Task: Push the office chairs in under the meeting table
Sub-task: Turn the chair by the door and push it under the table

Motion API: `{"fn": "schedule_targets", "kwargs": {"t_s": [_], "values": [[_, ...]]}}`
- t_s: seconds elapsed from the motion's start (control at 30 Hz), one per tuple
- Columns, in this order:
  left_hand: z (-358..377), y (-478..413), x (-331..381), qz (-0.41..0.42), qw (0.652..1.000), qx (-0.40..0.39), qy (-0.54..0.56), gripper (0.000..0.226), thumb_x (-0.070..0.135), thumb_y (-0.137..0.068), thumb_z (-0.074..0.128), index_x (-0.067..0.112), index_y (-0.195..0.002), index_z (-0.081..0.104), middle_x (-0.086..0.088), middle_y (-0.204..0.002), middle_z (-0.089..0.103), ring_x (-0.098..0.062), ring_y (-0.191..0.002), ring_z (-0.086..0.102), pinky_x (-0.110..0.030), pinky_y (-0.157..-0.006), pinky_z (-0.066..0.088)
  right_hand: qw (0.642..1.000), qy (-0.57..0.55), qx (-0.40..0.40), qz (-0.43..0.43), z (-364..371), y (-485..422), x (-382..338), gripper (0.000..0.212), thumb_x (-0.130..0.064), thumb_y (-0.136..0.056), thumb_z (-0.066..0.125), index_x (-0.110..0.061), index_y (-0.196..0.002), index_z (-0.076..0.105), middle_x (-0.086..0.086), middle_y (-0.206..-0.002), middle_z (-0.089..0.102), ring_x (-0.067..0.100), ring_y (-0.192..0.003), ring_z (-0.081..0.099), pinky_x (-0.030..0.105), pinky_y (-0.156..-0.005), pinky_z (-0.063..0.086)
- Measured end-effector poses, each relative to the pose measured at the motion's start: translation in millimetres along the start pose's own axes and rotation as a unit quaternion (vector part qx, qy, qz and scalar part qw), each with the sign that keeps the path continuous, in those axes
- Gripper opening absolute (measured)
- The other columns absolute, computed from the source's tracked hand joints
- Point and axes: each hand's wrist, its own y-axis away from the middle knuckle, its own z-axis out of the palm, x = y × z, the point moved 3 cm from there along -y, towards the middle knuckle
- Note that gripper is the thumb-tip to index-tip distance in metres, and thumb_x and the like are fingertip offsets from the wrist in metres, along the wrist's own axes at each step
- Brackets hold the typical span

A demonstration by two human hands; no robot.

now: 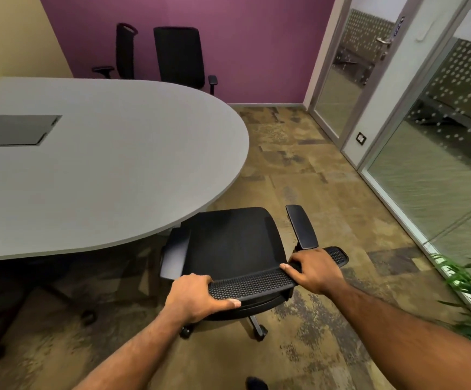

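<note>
A black office chair (228,240) stands right in front of me, its seat's front left corner just under the curved edge of the grey meeting table (110,170). My left hand (195,296) grips the left end of the chair's mesh backrest top, thumb lying along its near side. My right hand (313,270) grips the same backrest further right, fingers curled over it. Two more black office chairs (181,57) stand at the table's far side against the purple wall.
A grey hatch (15,130) is set into the tabletop at left. Glass partitions and a door (349,80) line the right side. A green plant (465,285) stands at the lower right. Another chair's base (17,311) shows under the table at left. Patterned carpet covers the floor.
</note>
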Motion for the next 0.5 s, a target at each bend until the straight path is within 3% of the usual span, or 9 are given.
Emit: {"fn": "schedule_targets", "kwargs": {"t_s": [0.1,0.23,0.5], "values": [[5.7,10.8,10.3,-0.024,1.0,0.007,-0.002,0.101,0.113,-0.041,0.029,0.028,-0.083,0.064,0.012,-0.076,0.065,-0.008,-0.071,0.061,-0.029,-0.065,0.054,1.0,0.011,-0.005,-0.027,0.5,-2.1,7.3,0.066,-0.076,-0.091,0.02,-0.032,-0.088,0.067,-0.009,-0.08,0.066,0.011,-0.077,0.058,0.037,-0.084,0.045],[12.4,26.2,20.4,-0.051,0.998,0.015,-0.014,0.097,0.113,-0.041,0.025,0.028,-0.074,0.058,0.011,-0.071,0.061,-0.009,-0.066,0.058,-0.029,-0.058,0.046,0.998,0.007,-0.005,-0.068,1.6,-5.7,11.6,0.062,-0.073,-0.093,0.022,-0.033,-0.098,0.069,-0.011,-0.088,0.067,0.012,-0.082,0.06,0.035,-0.083,0.041],[18.2,51.1,22.8,-0.096,0.995,0.033,-0.011,0.099,0.114,-0.042,0.02,0.024,-0.068,0.053,0.006,-0.069,0.061,-0.017,-0.068,0.06,-0.035,-0.062,0.049,0.99,-0.015,-0.009,-0.139,-5.7,-22.7,-1.4,0.053,-0.07,-0.093,0.025,-0.034,-0.09,0.064,-0.013,-0.083,0.064,0.01,-0.073,0.051,0.032,-0.075,0.033]]}}
